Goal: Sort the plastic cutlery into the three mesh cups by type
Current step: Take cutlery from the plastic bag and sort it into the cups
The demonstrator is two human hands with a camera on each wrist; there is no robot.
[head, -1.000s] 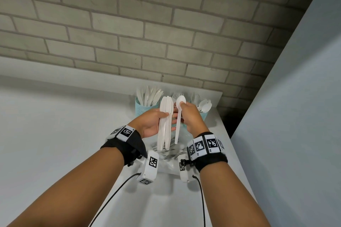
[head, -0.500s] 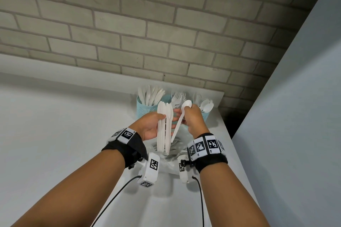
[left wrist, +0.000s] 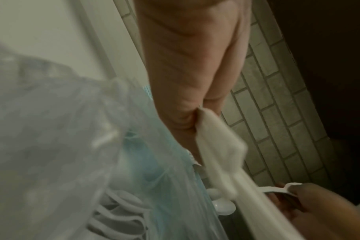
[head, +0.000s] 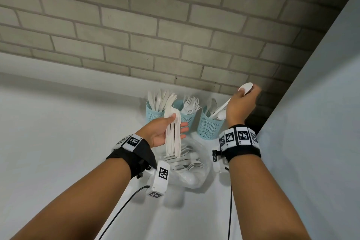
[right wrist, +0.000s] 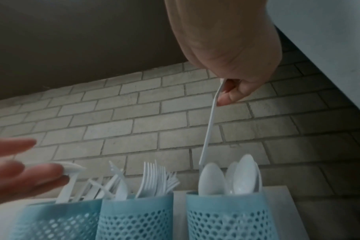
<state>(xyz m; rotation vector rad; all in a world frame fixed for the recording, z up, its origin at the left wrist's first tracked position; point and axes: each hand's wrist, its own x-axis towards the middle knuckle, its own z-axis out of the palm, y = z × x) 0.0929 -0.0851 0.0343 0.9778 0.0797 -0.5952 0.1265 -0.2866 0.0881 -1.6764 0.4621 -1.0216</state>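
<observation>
**Spoon going handle-first into the cup by the right hand**

Now the right hand (head: 242,103) pinches a white spoon (right wrist: 209,128) by its bowl end, w/ the handle pointing down; the tip sits at the rim of the cup (head: 209,124) just below that hand, among the spoons already standing there. The left hand (head: 162,130) clasps a bundle of knives (head: 172,132) upright, thumb on one side, fingers loosely spread on the other. Behind that hand stand the knife cup (head: 153,112) and the fork cup (head: 187,118). Beneath both wrists lies a clear bag (head: 194,169) w/ more cutlery inside.

To do this step well, I'd say: keep the spoon near vertical, steer the tip into a gap between the standing spoons, let it slide rather than drop, and only let go once the handle is well inside. The cup looks light, so a sideways push could tip it. Meanwhile keep the knife bundle squared, ready for the cup behind the left hand.

Writing: none readable. The wristbands (head: 238,138) carry only black-and-white square marker patterns, no brand or text.
</observation>
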